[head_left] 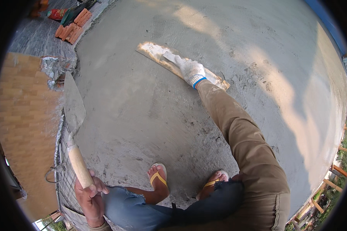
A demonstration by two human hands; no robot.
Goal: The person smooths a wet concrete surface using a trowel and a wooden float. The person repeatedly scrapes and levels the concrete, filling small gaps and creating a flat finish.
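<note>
Head view: your gloved right hand (191, 72) grips a long finishing float (155, 53) against the grey concrete surface (123, 107), far and centre. Your bare left hand (91, 197), near left, is closed around the wooden handle of a pointed trowel (79, 163), blade facing away. Orange bricks (72, 31) lie far left.

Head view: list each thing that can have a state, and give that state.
Float, laid on the concrete, smeared
Right hand, gloved, closed on the float
Trowel, held, blade pointing away from the person
Left hand, bare, gripping the trowel by its handle end
Concrete, spread out, smooth in places, rougher near the sandals
Sandals, worn
Jeans, frayed at the hem
Bricks, stacked
</note>
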